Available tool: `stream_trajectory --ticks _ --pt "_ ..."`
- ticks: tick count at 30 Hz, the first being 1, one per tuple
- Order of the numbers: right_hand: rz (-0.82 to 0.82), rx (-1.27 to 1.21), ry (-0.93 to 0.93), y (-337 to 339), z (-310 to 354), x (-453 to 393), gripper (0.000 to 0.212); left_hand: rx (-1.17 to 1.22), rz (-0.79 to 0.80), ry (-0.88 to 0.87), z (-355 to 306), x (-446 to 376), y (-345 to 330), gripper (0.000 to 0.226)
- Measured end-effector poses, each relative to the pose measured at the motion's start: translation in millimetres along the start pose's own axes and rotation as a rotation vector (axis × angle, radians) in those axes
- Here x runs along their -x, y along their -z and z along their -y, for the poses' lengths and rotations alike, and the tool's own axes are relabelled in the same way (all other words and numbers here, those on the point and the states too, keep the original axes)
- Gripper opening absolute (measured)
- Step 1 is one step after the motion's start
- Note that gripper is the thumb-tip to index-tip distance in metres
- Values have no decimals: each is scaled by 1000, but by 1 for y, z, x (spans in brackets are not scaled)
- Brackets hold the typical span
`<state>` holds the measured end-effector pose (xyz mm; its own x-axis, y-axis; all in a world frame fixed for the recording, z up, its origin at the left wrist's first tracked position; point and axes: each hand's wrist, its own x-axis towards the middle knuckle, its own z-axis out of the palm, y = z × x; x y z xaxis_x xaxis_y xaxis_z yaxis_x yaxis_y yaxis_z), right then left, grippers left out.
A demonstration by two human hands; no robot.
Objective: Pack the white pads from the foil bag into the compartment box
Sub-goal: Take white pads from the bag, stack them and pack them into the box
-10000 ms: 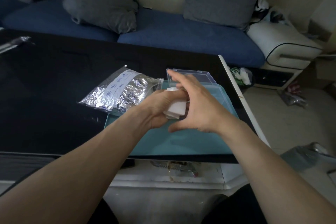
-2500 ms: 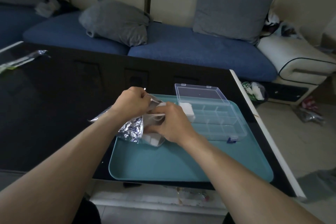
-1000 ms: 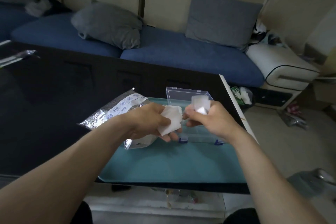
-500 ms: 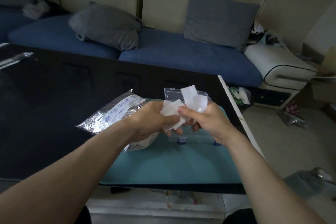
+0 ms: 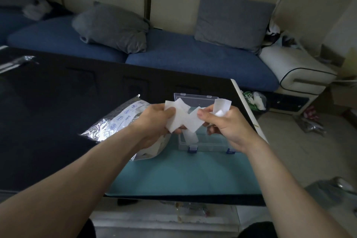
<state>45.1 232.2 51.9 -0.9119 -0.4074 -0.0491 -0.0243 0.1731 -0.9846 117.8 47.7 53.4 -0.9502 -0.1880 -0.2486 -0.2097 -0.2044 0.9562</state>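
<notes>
Just above the compartment box (image 5: 204, 139), both hands — left (image 5: 154, 121), right (image 5: 226, 123) — apparently pinch white pads (image 5: 185, 120).

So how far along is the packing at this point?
Early to midway. Done: the compartment box stands open on the teal tray, and pads are out of the foil bag. In hand: left hand and right hand both hold white pads above the box. Left: placing them; the box's contents are hidden.

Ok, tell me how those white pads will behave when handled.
Probably floppy: one white pad droops below the left hand. Likely very light, since the right hand pinches several easily. They seem to cling in layers, so separating single ones may be fiddly.
</notes>
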Motion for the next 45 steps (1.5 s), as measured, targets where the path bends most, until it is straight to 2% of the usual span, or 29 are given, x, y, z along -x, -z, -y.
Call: stream_trajectory --ticks 3,8,13,19,23,27,29,32,37,43,45 --pt "-32 30 65 -6 -2 -1 16 43 36 28 1 -1 0 22" --pt "-102 253 115 -16 1 1 27 151 196 57 -4 4 -7 31" --pt "-119 414 56 -17 2 2 36 329 171 132 -3 4 -9 32" --pt "-71 469 167 -22 13 9 27 320 83 106 -1 5 -11 33" --pt "-50 515 114 -18 10 8 29 311 12 85 2 5 -14 31" --pt "-7 439 79 -6 6 6 30 268 -31 67 1 7 -17 28" --pt "38 384 89 -2 7 7 24 180 -66 35 2 8 -18 27" --pt "119 280 120 8 13 12 26 57 -123 -17 4 9 -20 27" --pt "157 159 143 20 14 14 22 28 -52 -23 9 4 -19 23" --pt "300 283 64 23 15 14 20 -44 64 -26 15 1 -17 24" --pt "295 370 64 23 17 16 22 -169 59 -56 17 1 -15 22"
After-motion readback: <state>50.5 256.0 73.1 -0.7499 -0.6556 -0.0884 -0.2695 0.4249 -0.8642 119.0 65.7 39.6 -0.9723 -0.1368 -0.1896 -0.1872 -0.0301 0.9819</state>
